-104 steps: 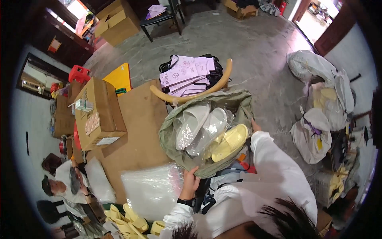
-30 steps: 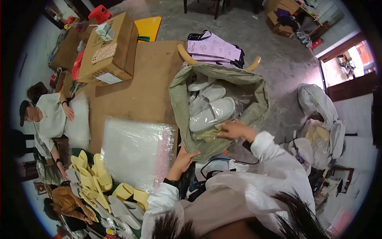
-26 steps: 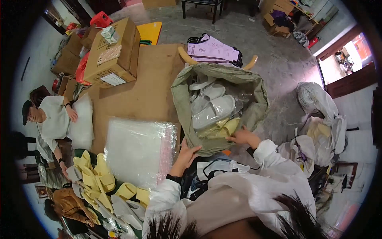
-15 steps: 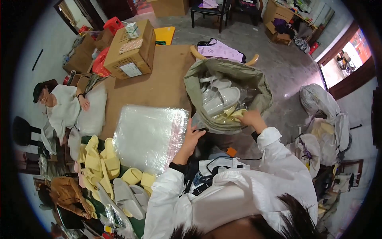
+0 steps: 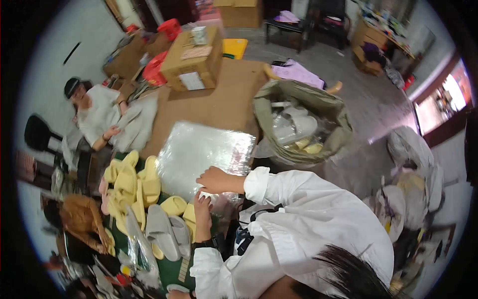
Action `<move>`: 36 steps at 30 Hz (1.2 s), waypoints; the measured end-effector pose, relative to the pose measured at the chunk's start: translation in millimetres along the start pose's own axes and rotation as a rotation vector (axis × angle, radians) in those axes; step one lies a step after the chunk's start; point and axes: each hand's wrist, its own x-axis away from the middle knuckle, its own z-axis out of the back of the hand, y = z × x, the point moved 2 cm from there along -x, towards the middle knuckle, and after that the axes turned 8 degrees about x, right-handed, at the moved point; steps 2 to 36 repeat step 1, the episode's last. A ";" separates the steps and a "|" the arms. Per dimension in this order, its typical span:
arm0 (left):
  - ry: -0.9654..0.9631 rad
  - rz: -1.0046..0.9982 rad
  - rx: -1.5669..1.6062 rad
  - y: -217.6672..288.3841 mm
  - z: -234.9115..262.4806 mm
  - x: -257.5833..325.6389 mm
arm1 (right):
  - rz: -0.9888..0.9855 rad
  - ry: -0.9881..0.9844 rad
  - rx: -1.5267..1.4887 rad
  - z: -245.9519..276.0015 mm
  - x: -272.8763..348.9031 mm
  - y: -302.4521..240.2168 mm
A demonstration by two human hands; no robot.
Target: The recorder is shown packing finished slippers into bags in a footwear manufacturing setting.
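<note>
My right hand [image 5: 217, 180] reaches across my body and rests over a stack of clear plastic bags [image 5: 199, 144] on the brown table, its fingers stretched to the left and slightly bent. Just below it, my left hand [image 5: 202, 209] is at the stack's near edge, palm inward, fingers loosely apart. No thing shows in either hand. Left of my hands lie yellow slippers [image 5: 127, 182] in a heap and a pair of grey slippers [image 5: 163, 231]. Beyond my right arm stands an olive sack [image 5: 343, 119] holding bagged white slippers [image 5: 297, 127] and pale yellow slippers [image 5: 312, 148].
A cardboard box [image 5: 191, 60] stands on the far part of the table [image 5: 234, 94]. A person in white [image 5: 99, 112] handles a pale item at the left; another in brown [image 5: 82, 219] works nearer. Filled plastic sacks [image 5: 411, 174] sit on the floor at right.
My right hand has left the sack and moved left onto the clear bags. My left hand has come down and left to the stack's near edge. The view has shifted.
</note>
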 end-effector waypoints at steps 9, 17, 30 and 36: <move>0.045 -0.001 0.046 -4.3 18.5 1.7 | 0.023 -0.110 -0.019 -6.8 -6.8 -7.7; 0.045 -0.001 0.046 -4.3 18.5 1.7 | 0.023 -0.110 -0.019 -6.8 -6.8 -7.7; 0.045 -0.001 0.046 -4.3 18.5 1.7 | 0.023 -0.110 -0.019 -6.8 -6.8 -7.7; 0.045 -0.001 0.046 -4.3 18.5 1.7 | 0.023 -0.110 -0.019 -6.8 -6.8 -7.7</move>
